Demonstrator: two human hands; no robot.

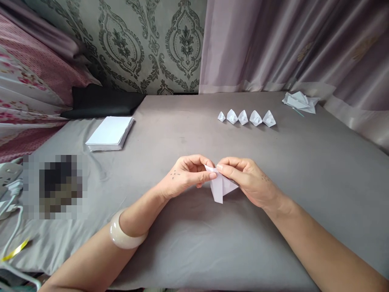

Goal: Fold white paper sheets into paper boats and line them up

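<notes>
Between my two hands is a partly folded piece of white paper (217,190), raised just above the grey cloth. My left hand (190,172) pinches its upper left part between thumb and fingers. At the top edge, close to the left thumb, my right hand (244,176) also grips the paper with thumb and forefinger. A narrow flap hangs down and a pointed corner sticks out to the right. Farther back stands a row of several small folded white paper shapes (243,117), each with a pointed top.
A stack of white paper (111,132) lies at the left. Loose folded papers (300,101) sit at the back right, beside a thin bluish stick (298,112). Black fabric (103,101) lies at the back left. A power strip (9,174) with cables is at the left edge.
</notes>
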